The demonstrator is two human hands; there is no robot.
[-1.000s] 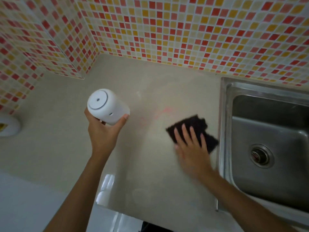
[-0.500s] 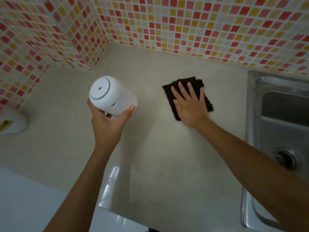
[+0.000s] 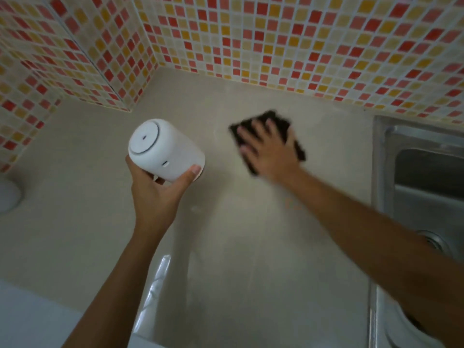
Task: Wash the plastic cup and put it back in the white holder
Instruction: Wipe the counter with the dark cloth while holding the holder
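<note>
My left hand (image 3: 155,197) grips a white plastic cylinder, the white holder (image 3: 165,149), lifted above the beige counter and tilted so its flat end with a grey ring faces me. My right hand (image 3: 270,149) lies flat with fingers spread on a dark scouring cloth (image 3: 296,144), pressing it against the counter (image 3: 226,247) to the right of the holder. The cloth and hand are blurred by motion. No separate plastic cup shows in the head view.
A steel sink (image 3: 421,177) sits at the right edge with its drain (image 3: 434,241) partly behind my right forearm. Red, orange and yellow mosaic tile walls (image 3: 276,41) close the back and left. A white rounded object (image 3: 7,197) rests at the far left.
My right hand slid the dark cloth from beside the sink up and left across the counter, toward the back wall. The left hand kept the white holder raised, almost still.
</note>
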